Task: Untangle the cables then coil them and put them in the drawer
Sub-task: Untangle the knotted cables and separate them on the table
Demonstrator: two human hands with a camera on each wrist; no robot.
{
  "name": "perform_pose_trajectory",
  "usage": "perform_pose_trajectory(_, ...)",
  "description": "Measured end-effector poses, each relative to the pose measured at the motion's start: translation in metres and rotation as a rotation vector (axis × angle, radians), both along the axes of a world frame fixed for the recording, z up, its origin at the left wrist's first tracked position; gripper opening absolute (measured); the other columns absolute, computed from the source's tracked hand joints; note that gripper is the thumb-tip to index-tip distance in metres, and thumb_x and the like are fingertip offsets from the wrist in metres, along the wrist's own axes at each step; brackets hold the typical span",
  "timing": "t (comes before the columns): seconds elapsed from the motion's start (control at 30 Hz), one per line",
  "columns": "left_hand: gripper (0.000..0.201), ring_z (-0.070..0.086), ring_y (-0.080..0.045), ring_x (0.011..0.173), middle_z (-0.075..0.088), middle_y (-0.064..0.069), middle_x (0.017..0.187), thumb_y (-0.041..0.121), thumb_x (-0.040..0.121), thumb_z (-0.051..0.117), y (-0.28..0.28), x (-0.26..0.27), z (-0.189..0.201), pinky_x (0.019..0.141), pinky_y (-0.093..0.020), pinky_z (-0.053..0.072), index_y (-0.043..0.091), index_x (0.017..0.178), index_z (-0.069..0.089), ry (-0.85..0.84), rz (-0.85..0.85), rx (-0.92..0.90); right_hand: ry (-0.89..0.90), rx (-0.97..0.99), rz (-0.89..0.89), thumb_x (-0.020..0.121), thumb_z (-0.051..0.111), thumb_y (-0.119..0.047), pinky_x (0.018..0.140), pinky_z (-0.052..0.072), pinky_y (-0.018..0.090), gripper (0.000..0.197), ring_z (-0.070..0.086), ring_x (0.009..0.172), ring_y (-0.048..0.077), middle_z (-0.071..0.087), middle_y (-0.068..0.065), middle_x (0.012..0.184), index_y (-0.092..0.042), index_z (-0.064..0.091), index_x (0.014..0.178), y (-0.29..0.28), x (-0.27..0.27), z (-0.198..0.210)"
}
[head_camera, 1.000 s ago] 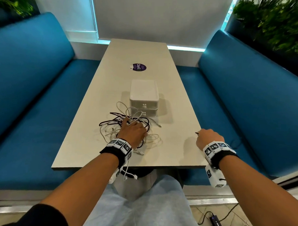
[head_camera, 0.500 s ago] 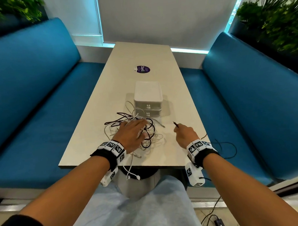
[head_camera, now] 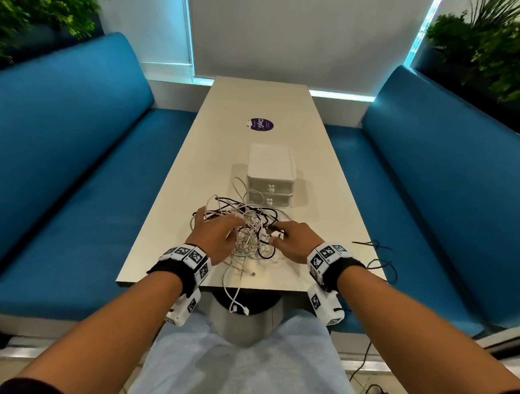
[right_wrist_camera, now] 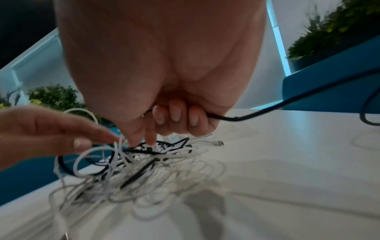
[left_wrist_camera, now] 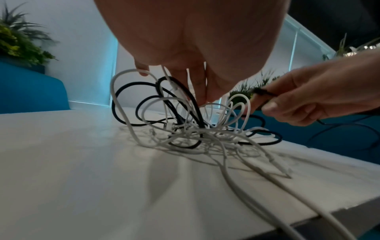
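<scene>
Head view: cable tangle (head_camera: pixel 248 230) between left hand (head_camera: pixel 214 236); right hand (head_camera: pixel 295 240).

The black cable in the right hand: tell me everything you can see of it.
The black cable is thin, round and smooth, rubbery-looking. The right hand grips it in curled fingers. From the fist it runs out to the right and loops past the table edge above the blue bench. Its other side leads into the tangle of white and black cables, which the left hand touches. Its plugs cannot be made out.
</scene>
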State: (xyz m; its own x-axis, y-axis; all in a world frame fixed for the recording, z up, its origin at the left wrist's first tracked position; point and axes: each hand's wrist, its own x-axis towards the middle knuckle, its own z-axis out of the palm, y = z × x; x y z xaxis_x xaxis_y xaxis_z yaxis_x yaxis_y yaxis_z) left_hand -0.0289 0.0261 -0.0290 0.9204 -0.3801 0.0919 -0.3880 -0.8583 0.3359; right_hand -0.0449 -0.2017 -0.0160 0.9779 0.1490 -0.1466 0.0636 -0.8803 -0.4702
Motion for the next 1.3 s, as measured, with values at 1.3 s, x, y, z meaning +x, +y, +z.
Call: perform_pose_trajectory(1.3,0.025,0.041,-0.027,0.127,0.053,-0.001,0.116,0.047,0.072,0.059,-0.004,-0.025,0.01,0.117,-0.056,0.01,0.027,0.085,0.066,-0.435,-0.294,0.397,0.003,-0.074,0.085,0.093,0.046,-0.027,0.062,0.038,0.03,0.023,0.058,0.073,0.026,0.065,0.008,0.081,-0.013,0.062,0.085,0.013,-0.01,0.008)
